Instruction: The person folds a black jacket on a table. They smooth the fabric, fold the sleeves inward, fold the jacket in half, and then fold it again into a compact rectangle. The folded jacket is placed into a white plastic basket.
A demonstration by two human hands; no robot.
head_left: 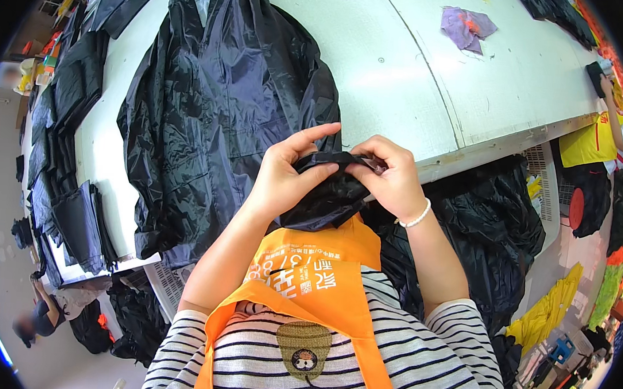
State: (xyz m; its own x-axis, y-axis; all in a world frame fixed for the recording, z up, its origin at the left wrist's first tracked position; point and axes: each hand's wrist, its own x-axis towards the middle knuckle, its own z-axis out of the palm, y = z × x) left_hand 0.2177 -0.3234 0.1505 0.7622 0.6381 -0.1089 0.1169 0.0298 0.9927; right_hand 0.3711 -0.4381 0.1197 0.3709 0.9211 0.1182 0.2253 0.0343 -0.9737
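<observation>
Close to my body, both hands grip the edge of a black piece of shiny garment fabric (325,201). My left hand (284,170) pinches its upper edge between thumb and fingers, with the index finger stretched out to the right. Thumb and fingers of my right hand (392,173), bracelet at the wrist, pinch the same edge a short way to the right. The fabric hangs below in folds against my orange apron (314,257). To the left a black shiny jacket (221,92) lies spread on the pale table (369,60), its lower edge reaching the table's front.
Folded black garments (70,102) line the table's left side. A crumpled purple cloth (467,27) lies at the far right. Beside me on the right, black garments (481,222) fill a crate, with yellow fabric (548,308) beyond. Other people (612,134) are at the right and lower left.
</observation>
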